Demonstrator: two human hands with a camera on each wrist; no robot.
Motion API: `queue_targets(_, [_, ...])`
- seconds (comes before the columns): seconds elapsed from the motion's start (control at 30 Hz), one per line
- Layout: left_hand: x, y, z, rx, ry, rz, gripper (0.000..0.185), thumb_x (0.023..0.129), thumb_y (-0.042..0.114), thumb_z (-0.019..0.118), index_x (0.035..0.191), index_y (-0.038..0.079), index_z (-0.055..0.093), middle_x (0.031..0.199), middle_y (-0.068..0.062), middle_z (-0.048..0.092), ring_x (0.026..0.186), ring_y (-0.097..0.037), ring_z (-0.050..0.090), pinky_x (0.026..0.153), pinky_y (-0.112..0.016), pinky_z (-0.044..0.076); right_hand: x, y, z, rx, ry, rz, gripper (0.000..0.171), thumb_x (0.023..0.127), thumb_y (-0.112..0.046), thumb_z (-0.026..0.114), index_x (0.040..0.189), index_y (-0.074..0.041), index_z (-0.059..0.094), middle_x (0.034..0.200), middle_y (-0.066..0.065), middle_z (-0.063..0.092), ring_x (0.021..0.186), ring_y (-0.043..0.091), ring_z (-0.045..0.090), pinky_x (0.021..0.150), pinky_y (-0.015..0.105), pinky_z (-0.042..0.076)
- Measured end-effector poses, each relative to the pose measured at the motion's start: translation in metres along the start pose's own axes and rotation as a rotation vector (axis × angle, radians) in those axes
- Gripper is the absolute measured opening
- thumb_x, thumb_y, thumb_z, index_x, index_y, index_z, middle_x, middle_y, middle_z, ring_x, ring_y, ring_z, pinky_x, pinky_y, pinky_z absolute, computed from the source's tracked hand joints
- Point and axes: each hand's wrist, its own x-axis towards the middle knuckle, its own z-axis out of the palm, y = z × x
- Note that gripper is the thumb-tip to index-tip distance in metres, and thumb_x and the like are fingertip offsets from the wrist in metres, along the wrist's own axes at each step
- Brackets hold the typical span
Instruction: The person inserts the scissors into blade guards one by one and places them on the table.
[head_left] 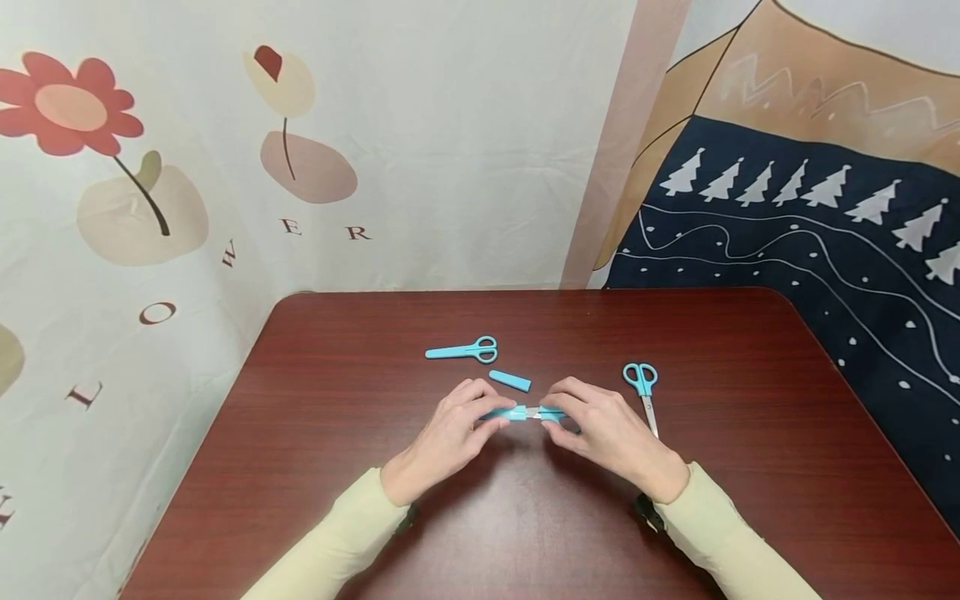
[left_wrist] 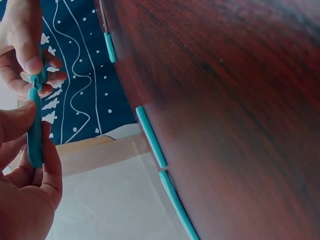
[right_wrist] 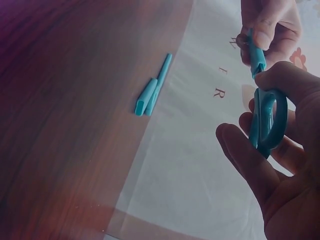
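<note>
Over the middle of the table, my left hand [head_left: 453, 421] pinches a light-blue scissors cover [head_left: 513, 413] between thumb and fingers. Opposite it, my right hand [head_left: 600, 421] grips a pair of blue-handled scissors [right_wrist: 274, 120] by the handles, blades pointing left. A short length of bare metal blade shows between the cover and the handles in the head view; the tips are inside the cover's mouth or hidden by it. The cover [left_wrist: 34, 135] stands in line with the scissors in the left wrist view. Fingers hide part of the handles.
Behind the hands lie a loose blue cover [head_left: 510, 381] and a covered pair of scissors [head_left: 459, 352]. Bare-bladed scissors [head_left: 642, 382] lie right, near my right hand, blade tips partly hidden. The dark red wooden table [head_left: 337, 350] meets printed curtains [head_left: 465, 167] at its back edge.
</note>
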Motion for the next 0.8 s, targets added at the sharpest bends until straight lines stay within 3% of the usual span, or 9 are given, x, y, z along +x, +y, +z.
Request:
queue_targets(0.5, [-0.0020,-0.0009,0.0014,0.002,0.024,0.001,0.022,0.086,0.005,0.083,0.107,0.008,0.077,0.095,0.003,0.063,0.084,-0.014,0.050,0.071,-0.024,0.045,0.0025,-0.0022,0.0011,-0.037,0.003,-0.029,0.024,0.083,-0.013,0.086,0.103,-0.010,0.073,0.102,-0.001,0.066,0.079,0.008,0.064,0.069,0.025,0.058])
queue_targets(0.8, [-0.0001,-0.0019,0.0040,0.015,0.028,0.048,0.023,0.085,0.004,0.083,0.107,0.008,0.077,0.094,0.002,0.063,0.082,-0.013,0.049,0.071,-0.022,0.044,0.0029,-0.0019,0.0033,-0.020,0.018,-0.057,0.024,0.082,-0.010,0.086,0.101,-0.009,0.072,0.101,-0.002,0.065,0.078,0.007,0.063,0.069,0.023,0.057])
